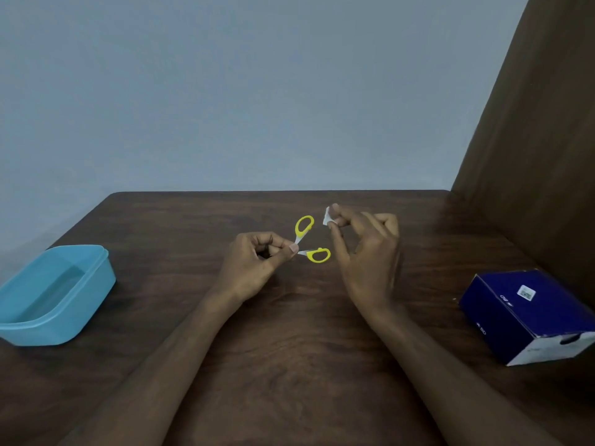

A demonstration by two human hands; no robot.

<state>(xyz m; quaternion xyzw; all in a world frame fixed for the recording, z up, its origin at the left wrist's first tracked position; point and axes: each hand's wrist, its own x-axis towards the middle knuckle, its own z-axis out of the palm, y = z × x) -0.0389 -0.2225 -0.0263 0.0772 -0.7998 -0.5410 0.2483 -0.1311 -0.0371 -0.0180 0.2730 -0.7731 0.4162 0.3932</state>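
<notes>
Spanning the foreground, the table (pixel 289 365) lies under both hands, which hover over its far middle. A brown panel (pixel 531 156) walls off the side beyond the right hand (pixel 370 255), and a dark box (pixel 528 313) sits well out to that hand's right. The blue tub (pixel 80 304) stands well to the left of the left hand (pixel 254 268), by the table's edge.

The left hand pinches the scissors (pixel 318 255) at the blade end, fingers curled, yellow loops splayed toward the right hand. The right hand pinches a white scrap (pixel 327 217) between thumb and forefinger, just beyond the loops, with its other fingers loosely bent.

This looks like the pause between holding and cutting, though what the scrap is cannot be told. Next, the scissors likely need re-gripping by the loops, or the scrap must be set down first. Bare wood lies on every side of the hands, and only the panel limits a rightward swing.
</notes>
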